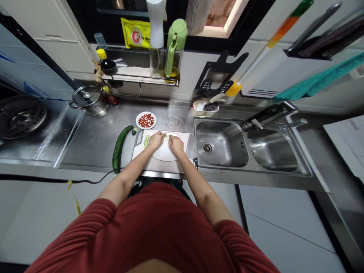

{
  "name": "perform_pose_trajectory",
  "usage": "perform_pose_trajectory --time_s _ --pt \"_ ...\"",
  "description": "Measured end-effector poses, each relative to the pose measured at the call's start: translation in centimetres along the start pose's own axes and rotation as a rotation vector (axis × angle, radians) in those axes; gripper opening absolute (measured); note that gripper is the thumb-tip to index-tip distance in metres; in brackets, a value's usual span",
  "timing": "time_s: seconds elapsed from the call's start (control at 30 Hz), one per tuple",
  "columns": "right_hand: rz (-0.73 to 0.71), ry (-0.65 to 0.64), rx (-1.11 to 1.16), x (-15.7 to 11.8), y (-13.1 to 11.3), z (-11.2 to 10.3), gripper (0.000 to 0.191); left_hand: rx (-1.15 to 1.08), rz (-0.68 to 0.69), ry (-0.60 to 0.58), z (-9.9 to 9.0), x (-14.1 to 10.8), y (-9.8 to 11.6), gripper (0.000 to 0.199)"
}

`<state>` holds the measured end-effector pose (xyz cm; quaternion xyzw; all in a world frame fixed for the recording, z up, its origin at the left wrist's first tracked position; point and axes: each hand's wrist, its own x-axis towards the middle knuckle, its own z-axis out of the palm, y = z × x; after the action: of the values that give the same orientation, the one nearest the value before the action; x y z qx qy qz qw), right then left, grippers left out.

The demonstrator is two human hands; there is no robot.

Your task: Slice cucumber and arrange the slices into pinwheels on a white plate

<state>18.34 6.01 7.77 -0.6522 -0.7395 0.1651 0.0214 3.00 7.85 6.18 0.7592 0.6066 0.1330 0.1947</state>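
My left hand (156,141) and my right hand (176,146) sit close together over the far part of a white cutting board (142,153). Pale green cucumber slices (146,141) lie in a row left of my left hand. More cucumber (167,135) shows just beyond my fingertips. Both hands rest above a rounded white object (165,152), which I cannot identify. What my fingers hold is hidden. A whole dark green cucumber (118,148) lies on the steel counter left of the board, near a small cut piece (134,131). A white plate of chopped red food (146,120) stands beyond the board.
A double steel sink (222,144) adjoins the board on the right, with a faucet behind it. A steel pot (90,100) and a gas burner (21,116) stand left. Bottles crowd a shelf (139,79) at the back. A black cable (85,181) runs along the counter's front edge.
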Motion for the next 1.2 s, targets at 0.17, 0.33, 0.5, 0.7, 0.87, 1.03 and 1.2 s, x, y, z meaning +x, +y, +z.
perform_pose_trajectory --time_s 0.17,0.33,0.5,0.7,0.87,1.03,1.2 --pt "-0.015 0.116 0.109 -1.2 0.9 0.2 0.038 -0.196 -0.083 0.313 0.3 -1.5 -1.1 0.034" --pt "-0.051 0.222 0.209 -3.4 1.1 1.3 0.035 -0.322 -0.117 0.457 0.9 -4.3 -1.8 0.029" --pt "-0.157 0.254 0.276 -6.2 -0.2 2.1 0.033 -0.376 -0.105 0.434 1.4 -7.9 -1.3 0.026" --pt "-0.242 0.223 0.257 -9.0 -1.7 3.5 0.028 -0.389 -0.088 0.311 1.6 -11.4 -0.3 0.023" --pt "-0.261 0.174 0.251 -10.2 -1.9 4.3 0.028 -0.354 -0.151 0.301 0.6 -12.1 -1.0 0.021" --pt "-0.234 0.172 0.281 -10.2 -1.2 3.8 0.027 -0.193 -0.336 0.328 -0.6 -11.4 -3.5 0.022" --pt "-0.217 0.179 0.306 -10.2 -0.9 3.6 0.028 -0.079 -0.497 0.328 -0.8 -10.3 -4.9 0.022"
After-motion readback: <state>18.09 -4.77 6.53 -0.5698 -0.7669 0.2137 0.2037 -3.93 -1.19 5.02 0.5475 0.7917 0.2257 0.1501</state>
